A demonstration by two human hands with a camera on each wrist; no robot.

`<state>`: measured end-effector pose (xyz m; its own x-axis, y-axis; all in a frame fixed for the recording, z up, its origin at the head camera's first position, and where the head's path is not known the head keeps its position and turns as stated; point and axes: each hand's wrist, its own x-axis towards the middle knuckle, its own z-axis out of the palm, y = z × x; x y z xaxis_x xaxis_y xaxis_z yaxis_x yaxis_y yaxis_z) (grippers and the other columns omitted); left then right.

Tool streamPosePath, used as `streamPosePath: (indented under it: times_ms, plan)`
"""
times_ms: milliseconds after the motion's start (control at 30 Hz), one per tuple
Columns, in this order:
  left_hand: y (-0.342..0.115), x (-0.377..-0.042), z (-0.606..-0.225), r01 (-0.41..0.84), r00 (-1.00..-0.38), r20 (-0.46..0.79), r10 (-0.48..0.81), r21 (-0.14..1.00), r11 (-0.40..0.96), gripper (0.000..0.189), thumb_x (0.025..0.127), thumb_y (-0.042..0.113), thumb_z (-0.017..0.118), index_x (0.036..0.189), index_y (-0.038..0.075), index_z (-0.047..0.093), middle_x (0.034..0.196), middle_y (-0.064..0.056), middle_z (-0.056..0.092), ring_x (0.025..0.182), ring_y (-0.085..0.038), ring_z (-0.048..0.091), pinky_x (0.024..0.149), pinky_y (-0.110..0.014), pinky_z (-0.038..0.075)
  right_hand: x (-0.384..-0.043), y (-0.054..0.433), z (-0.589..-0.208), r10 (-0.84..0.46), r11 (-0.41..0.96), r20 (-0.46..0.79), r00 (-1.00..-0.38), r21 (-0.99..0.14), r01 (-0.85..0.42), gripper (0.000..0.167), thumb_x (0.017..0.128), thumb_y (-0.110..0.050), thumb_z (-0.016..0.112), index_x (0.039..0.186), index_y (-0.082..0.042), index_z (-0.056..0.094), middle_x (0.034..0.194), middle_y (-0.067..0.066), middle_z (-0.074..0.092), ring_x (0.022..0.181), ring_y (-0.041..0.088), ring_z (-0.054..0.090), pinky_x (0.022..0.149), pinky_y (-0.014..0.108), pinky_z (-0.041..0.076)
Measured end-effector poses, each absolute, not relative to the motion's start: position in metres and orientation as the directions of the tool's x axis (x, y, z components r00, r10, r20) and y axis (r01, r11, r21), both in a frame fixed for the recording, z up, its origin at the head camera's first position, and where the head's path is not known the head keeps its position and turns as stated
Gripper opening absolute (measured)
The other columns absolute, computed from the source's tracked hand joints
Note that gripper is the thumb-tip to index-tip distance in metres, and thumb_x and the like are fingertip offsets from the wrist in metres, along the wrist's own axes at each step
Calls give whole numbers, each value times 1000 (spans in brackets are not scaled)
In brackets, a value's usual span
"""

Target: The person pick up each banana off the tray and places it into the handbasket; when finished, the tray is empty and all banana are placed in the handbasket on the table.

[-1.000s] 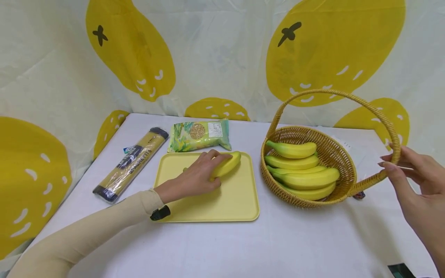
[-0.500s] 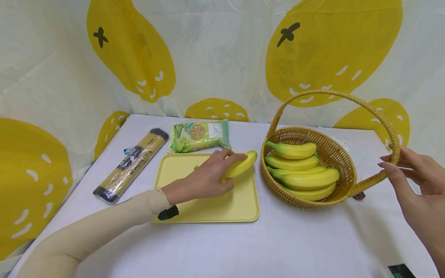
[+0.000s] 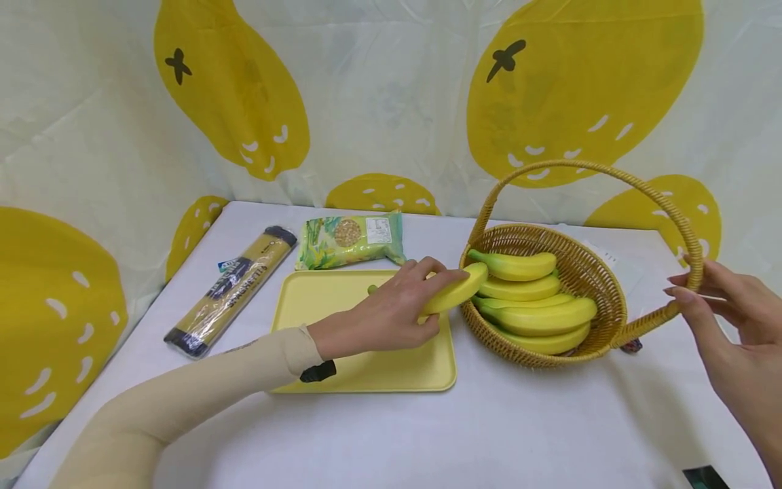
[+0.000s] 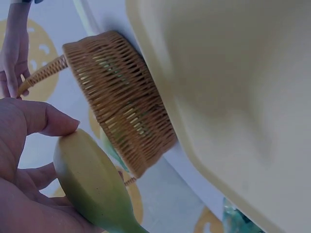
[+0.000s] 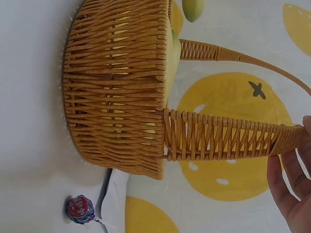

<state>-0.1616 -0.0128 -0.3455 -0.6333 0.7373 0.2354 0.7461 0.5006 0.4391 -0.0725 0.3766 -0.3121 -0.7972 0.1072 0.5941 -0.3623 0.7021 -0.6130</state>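
Observation:
My left hand [image 3: 400, 305] pinches a banana [image 3: 455, 288] between thumb and fingers, above the right part of the yellow tray [image 3: 366, 370]. In the head view the banana's tip overlaps the left rim of the wicker basket [image 3: 537, 356]. In the left wrist view the held banana [image 4: 92, 177] shows in front of the basket's woven side [image 4: 119, 97]. Several bananas [image 3: 537, 316] lie stacked inside the basket, towards its left. My right hand [image 3: 736, 319] holds the right side of the arched basket handle [image 3: 693, 248] with its fingertips.
A pack of spaghetti [image 3: 232, 292] lies left of the tray. Behind the tray is a green and yellow bag [image 3: 351, 239] with a round window. A wrapped lollipop [image 5: 80, 209] lies on the white tablecloth beside the basket. A fruit-printed curtain [image 3: 391, 102] hangs behind the table.
My left hand has carried the banana rightwards from over the middle of the tray to the basket's left rim. My right hand and the basket stay put.

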Motion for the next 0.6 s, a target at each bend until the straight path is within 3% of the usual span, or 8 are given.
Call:
streamPosePath:
  times_ms: [200, 367, 600]
  plan:
    - [4, -164, -342, 795, -582, 278, 764, 393, 462, 69, 92, 6, 64, 157, 19, 48, 135, -6, 51, 103, -21, 48, 81, -30, 44, -72, 378, -314, 93, 703, 608, -789, -601, -380, 50, 98, 15, 63, 144, -4, 65, 117, -20, 64, 110, 1, 59, 99, 10, 40]
    - [21, -168, -339, 820, -547, 290, 785, 376, 432, 71, 89, 5, 63, 157, 16, 48, 137, -7, 51, 106, -23, 47, 88, -29, 41, -72, 378, -313, 83, 695, 614, -785, -600, -396, 50, 98, 15, 63, 144, -5, 65, 118, -20, 65, 110, 1, 59, 99, 10, 40]
    - [48, -174, -331, 831, -523, 252, 814, 363, 422, 73, 89, 7, 64, 159, 18, 46, 141, -8, 49, 111, -21, 45, 92, -26, 39, -73, 379, -313, 73, 691, 623, -779, -595, -410, 49, 98, 16, 63, 143, -3, 66, 117, -19, 65, 108, 0, 60, 97, 9, 41]
